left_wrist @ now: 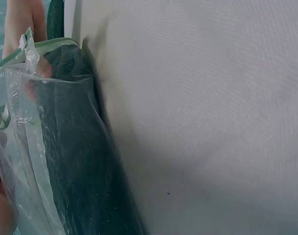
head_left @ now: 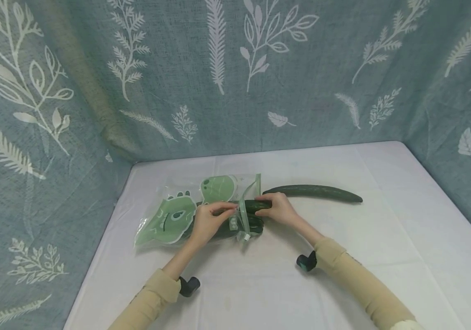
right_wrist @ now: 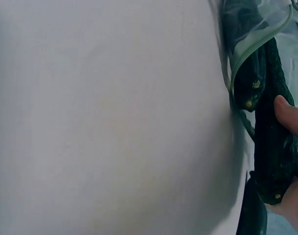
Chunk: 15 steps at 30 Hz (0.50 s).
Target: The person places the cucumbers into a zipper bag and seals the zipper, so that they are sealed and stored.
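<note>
A clear zip bag (head_left: pixel 173 219) with green cartoon printing lies on the table, its mouth facing right. My left hand (head_left: pixel 207 224) pinches the bag near its green-edged opening. With my right hand (head_left: pixel 282 211) I grip the end of a dark green cucumber (right_wrist: pixel 273 147), thumb on one side and fingers on the other. That cucumber runs in through the bag's mouth, its near end outside. Beside it, another cucumber (right_wrist: pixel 247 85) lies mostly inside the bag, its tip poking out. A long curved cucumber (head_left: pixel 318 192) rests on the table beyond my right hand.
A white cloth covers the table (head_left: pixel 367 247). Blue-green curtains (head_left: pixel 235 114) with white leaf prints hang behind it and along both sides. A dark wrist camera (head_left: pixel 190 286) sits at the left wrist, and another wrist camera (head_left: pixel 306 262) at the right.
</note>
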Motion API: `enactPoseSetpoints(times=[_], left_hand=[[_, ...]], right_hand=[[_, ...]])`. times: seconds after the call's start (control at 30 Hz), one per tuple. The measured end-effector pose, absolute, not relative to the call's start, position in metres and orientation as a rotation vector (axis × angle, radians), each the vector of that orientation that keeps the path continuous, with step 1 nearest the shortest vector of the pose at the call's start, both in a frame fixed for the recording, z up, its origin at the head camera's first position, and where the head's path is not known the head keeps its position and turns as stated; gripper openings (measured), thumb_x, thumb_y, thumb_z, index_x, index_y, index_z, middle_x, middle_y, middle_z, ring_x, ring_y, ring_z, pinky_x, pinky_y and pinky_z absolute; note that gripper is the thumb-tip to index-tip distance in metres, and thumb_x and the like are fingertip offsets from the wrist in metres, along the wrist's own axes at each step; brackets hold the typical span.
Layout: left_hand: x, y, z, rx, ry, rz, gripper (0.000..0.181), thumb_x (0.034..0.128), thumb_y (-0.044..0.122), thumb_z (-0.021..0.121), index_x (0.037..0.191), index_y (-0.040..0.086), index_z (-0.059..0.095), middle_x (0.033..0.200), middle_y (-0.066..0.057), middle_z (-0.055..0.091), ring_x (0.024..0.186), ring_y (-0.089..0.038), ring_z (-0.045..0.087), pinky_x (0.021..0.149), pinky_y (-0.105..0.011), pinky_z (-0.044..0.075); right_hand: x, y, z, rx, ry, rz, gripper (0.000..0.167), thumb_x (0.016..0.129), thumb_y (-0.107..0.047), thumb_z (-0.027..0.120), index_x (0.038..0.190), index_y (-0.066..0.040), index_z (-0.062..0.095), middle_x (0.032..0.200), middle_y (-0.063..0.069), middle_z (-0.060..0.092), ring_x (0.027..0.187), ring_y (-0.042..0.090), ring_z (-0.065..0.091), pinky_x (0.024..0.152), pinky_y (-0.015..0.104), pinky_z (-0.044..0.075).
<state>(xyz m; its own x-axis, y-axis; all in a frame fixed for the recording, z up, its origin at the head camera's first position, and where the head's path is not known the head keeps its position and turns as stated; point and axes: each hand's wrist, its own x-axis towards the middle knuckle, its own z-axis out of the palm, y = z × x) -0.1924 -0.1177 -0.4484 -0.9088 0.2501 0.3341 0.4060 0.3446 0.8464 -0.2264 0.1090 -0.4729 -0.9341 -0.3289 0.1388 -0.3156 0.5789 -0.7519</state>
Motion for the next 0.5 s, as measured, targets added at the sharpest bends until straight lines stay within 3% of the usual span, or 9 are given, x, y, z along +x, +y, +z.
enactPoseSetpoints(times=[0.5], left_hand=[[-0.193, -0.118, -0.446, -0.632, -2.451, -1.576, 0.012, 0.0842, 0.009, 0.070, 0.095, 0.007, 0.075, 0.097, -0.009, 0.074, 0.091, -0.022, 0.071, 0.073, -0.018, 0.054]], right_hand=[[-0.231, 0.078, -0.475, -0.610, 2.798, -1.339, 0.039, 0.076, -0.009, 0.077, 0.112, 0.002, 0.067, 0.110, 0.017, 0.069, 0.105, 0.030, 0.066, 0.092, 0.041, 0.052]])
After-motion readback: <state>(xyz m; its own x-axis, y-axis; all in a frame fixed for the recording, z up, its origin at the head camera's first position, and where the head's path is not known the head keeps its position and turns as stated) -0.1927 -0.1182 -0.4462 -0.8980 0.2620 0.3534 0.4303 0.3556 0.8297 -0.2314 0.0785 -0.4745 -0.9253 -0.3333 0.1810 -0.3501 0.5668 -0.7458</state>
